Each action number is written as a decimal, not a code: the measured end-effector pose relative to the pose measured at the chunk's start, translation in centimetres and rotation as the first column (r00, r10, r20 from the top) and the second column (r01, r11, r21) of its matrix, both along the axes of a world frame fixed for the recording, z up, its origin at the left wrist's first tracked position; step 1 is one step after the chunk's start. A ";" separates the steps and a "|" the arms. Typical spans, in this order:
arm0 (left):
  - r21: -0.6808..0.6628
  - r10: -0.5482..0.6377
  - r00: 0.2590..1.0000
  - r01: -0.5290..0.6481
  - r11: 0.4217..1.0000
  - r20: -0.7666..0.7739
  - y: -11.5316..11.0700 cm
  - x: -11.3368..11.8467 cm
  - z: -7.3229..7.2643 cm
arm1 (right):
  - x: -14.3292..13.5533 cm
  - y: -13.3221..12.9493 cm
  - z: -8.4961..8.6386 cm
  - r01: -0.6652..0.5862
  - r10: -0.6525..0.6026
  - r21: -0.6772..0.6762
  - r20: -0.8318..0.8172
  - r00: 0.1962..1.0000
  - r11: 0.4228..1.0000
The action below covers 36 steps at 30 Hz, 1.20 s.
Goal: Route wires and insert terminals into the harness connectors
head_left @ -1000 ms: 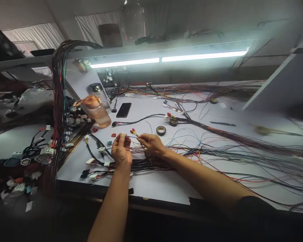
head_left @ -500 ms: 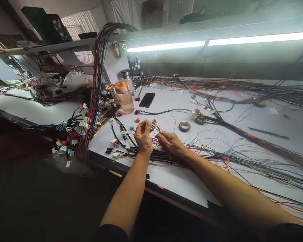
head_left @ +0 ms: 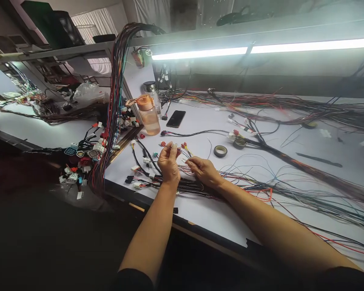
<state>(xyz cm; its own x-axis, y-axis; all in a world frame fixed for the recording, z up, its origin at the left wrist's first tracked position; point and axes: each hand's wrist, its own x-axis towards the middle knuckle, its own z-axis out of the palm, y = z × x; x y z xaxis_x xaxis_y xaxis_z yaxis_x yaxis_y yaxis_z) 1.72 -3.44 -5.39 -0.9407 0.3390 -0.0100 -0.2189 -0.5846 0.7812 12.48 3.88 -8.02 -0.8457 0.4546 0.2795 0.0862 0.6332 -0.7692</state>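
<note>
Biggest first on my feed: the white worktable fills the middle, and a black-wrapped trunk harness slants across it from the near right toward the far middle. A bundle of dark sleeved cables lies nearer me, running crosswise beneath my wrists.

Above that bundle I have both hands up, a narrow gap between them. My left hand is upright, thumb and fingers pinched together at the top; something pale shows at its tips, too small for me to name. My right hand comes in low from the right, its fingers closed narrowly on a few fine wires.

Those wires bridge the gap, their long axis sloping from the left fingertips on the far left down to the right pinch on the near right. For me, everything hangs on that line: the ends lie ahead and to the left of the right grip, straight toward the left fingertips.

The smallest piece I'm watching is a red connector with yellow leads, sitting between the hands. It points away and leftward, leads trailing back toward the right fingers along its long axis. On my screen its head is nearer the left fingertips, just beside them; I can't tell whether they touch.
</note>
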 end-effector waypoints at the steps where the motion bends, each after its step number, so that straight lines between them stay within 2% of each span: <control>1: 0.000 0.022 1.000 -0.022 1.000 0.011 0.0 -0.3 -0.1 | 0.0 0.0 -0.1 0.009 -0.009 0.025 -0.013 1.000 1.000; 5: -0.011 0.071 0.996 -0.071 0.997 0.059 -0.1 -1.4 -0.3 | -0.1 0.1 0.1 0.009 -0.007 0.048 -0.033 0.999 0.999; 9: -0.029 0.099 0.989 -0.097 0.995 0.107 0.0 -2.3 -0.5 | 0.1 1.0 1.7 -0.037 0.040 -0.064 0.046 0.998 0.997; 11: -0.037 0.115 0.985 -0.111 0.993 0.126 0.0 -2.5 -0.5 | 0.5 2.0 2.6 -0.053 0.059 -0.048 0.127 0.990 0.997; 18: -0.048 0.143 0.984 -0.138 0.989 0.105 0.0 -2.7 -0.1 | 3.9 6.0 4.3 -0.051 -0.025 0.244 0.298 0.954 0.968; 24: -0.080 0.147 0.988 -0.144 0.986 0.036 0.0 -2.5 -0.2 | 6.6 6.8 4.2 -0.020 -0.115 0.407 0.305 0.945 0.913; 26: -0.086 0.144 0.990 -0.144 0.986 0.003 0.0 -2.4 -0.2 | 7.3 6.6 4.3 -0.025 -0.132 0.485 0.286 0.949 0.874; 30: -0.109 0.164 0.986 -0.166 0.980 -0.023 0.0 -2.7 -0.2 | 9.1 6.8 5.2 0.002 -0.208 0.676 0.224 0.952 0.737; 32: -0.131 0.171 0.985 -0.171 0.977 -0.009 0.0 -3.1 -0.4 | 10.5 7.1 5.6 0.039 -0.245 0.694 0.201 0.949 0.719; 36: -0.160 0.152 0.988 -0.149 0.976 0.010 0.1 -3.5 -0.7 | 13.4 7.1 5.1 0.073 -0.271 0.660 0.203 0.941 0.748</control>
<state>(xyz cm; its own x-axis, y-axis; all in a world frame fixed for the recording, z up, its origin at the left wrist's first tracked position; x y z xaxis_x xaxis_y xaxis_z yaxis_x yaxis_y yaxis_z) -1.75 -3.35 -6.13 -0.9798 0.1858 -0.0738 -0.1563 -0.4813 0.8625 25.88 11.01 -2.93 -0.8549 0.4000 0.3305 0.3820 0.9162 -0.1208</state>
